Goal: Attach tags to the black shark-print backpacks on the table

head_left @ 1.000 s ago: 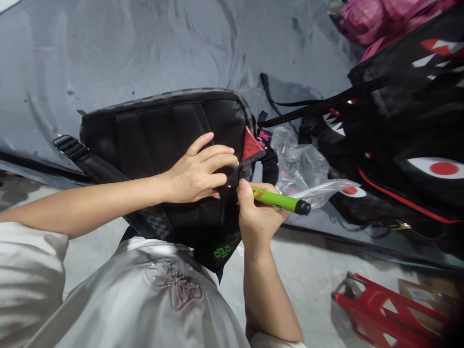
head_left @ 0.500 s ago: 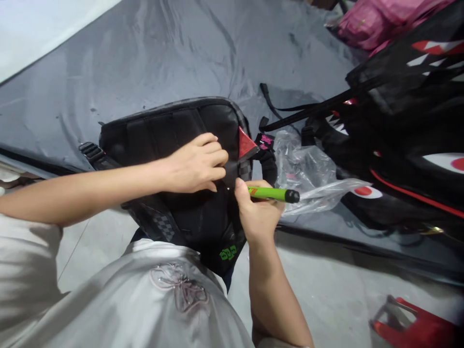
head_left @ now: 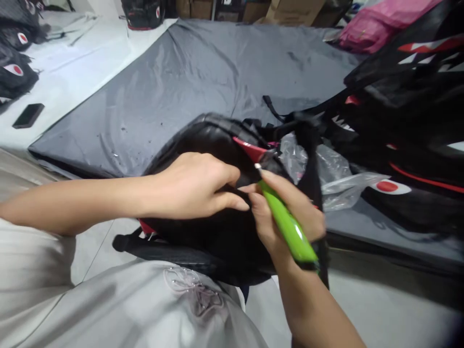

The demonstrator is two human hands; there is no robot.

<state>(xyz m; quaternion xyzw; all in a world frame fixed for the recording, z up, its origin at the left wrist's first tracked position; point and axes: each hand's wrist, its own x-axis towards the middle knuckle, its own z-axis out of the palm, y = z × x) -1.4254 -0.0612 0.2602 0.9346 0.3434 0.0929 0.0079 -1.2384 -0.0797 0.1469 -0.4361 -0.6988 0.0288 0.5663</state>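
Note:
A black backpack (head_left: 224,246) with red trim and a checkered edge rests against my body at the front of the grey-covered table. My left hand (head_left: 192,188) is closed over it, thumb and fingers pinching dark fabric; the exact spot between them is partly hidden. My right hand (head_left: 286,212) is closed around a bright green marker (head_left: 290,224), whose pale tip points up and left. The right thumb and a fingertip come close to the left fingers at the bag. Below the tip, the red strip (head_left: 250,149) lies along the bag's upper edge.
Clear plastic wrapping (head_left: 333,179) lies right of the bag. More black bags with eye and teeth prints (head_left: 406,125) fill the right side, a pink bag (head_left: 387,24) behind. A dark rectangular object (head_left: 29,116) lies on the white cover at left. Cardboard boxes (head_left: 295,10) stand behind.
The backpack has turned and shifted, its strap now at my right arm. The marker has swung from lying sideways to slanting with its pale tip upward. My left fingers now pinch the fabric.

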